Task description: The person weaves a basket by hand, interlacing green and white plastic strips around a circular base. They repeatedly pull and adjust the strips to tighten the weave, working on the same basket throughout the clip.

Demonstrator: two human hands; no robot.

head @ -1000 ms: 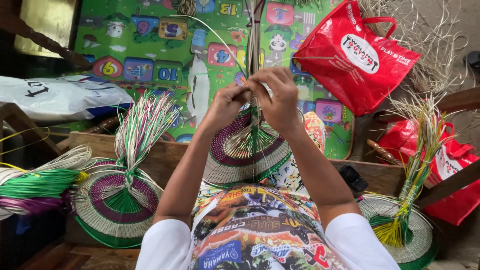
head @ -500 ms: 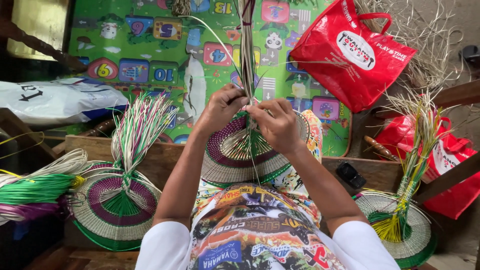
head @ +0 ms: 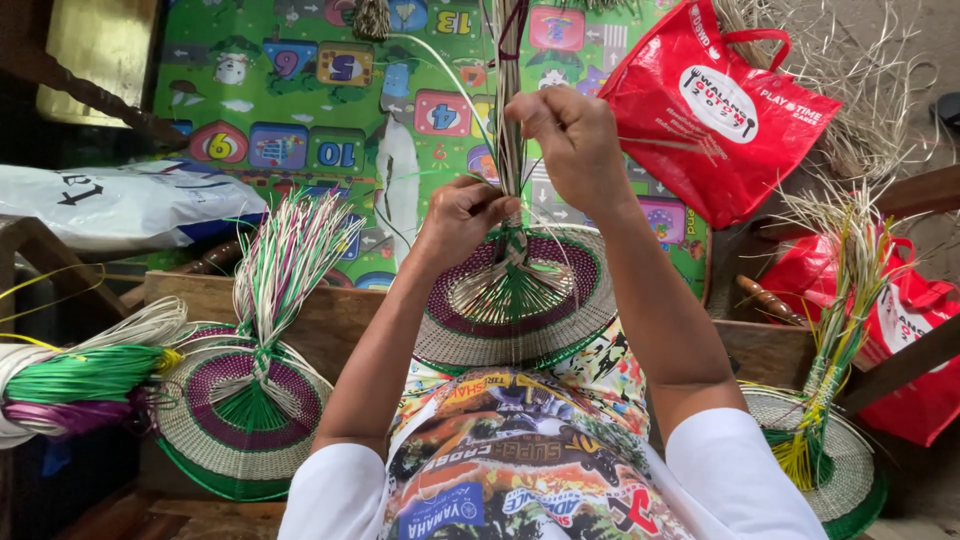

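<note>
Above the person's lap, left hand pinches the woven fan at its centre; right hand is closed around its upright strands.

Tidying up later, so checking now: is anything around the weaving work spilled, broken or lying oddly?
Nothing looks damaged. The one untidy spot is the loose straw scattered on the floor behind the red bag. The left hand and right hand grip the strand bundle rising upright from the woven disc.

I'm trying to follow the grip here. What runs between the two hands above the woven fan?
In the head view, a gathered bundle of strands rises from the woven fan, pinched low by the left hand, gripped higher by the right hand.
</note>
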